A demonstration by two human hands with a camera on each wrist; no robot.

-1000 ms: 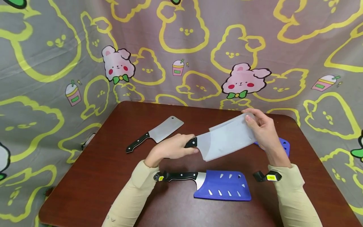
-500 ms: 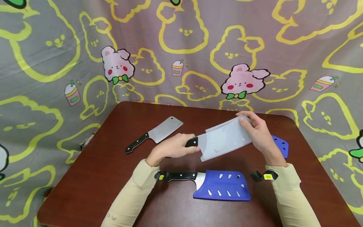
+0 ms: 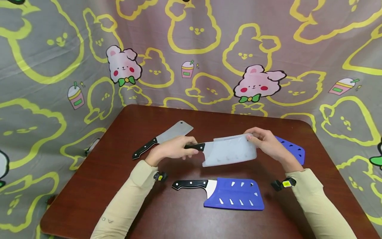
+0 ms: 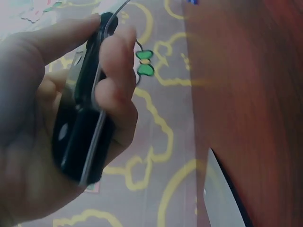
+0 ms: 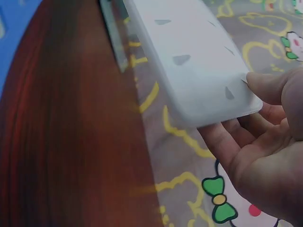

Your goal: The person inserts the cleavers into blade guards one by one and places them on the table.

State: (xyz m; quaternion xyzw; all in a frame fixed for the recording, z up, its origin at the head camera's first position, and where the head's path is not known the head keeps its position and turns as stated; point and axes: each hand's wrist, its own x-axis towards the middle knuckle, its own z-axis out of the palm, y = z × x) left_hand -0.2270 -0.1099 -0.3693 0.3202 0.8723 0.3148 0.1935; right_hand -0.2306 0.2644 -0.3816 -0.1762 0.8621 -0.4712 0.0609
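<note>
My left hand [image 3: 173,148] grips the black riveted handle of a cleaver [image 3: 197,147], curled round it in the left wrist view. Most of its blade sits inside a translucent white blade guard [image 3: 232,151]; only a strip by the handle is bare. At the guard's far end, my right hand [image 3: 266,142] pinches a corner between thumb and fingers. Both are raised over the table, blade nearly level. Below them lies a second cleaver [image 3: 191,184] in a slotted blue blade guard [image 3: 238,196]. Behind my left hand lies a third cleaver [image 3: 174,131], its blade bare.
Another blue blade guard [image 3: 290,150] lies on the right side of the dark brown table [image 3: 98,186], partly behind my right hand. A patterned curtain [image 3: 203,33] hangs along the table's back and sides.
The cleaver and white guard have come down and turned nearer level. My left hand has moved slightly left, and my right hand has lowered. The things on the table have stayed put.
</note>
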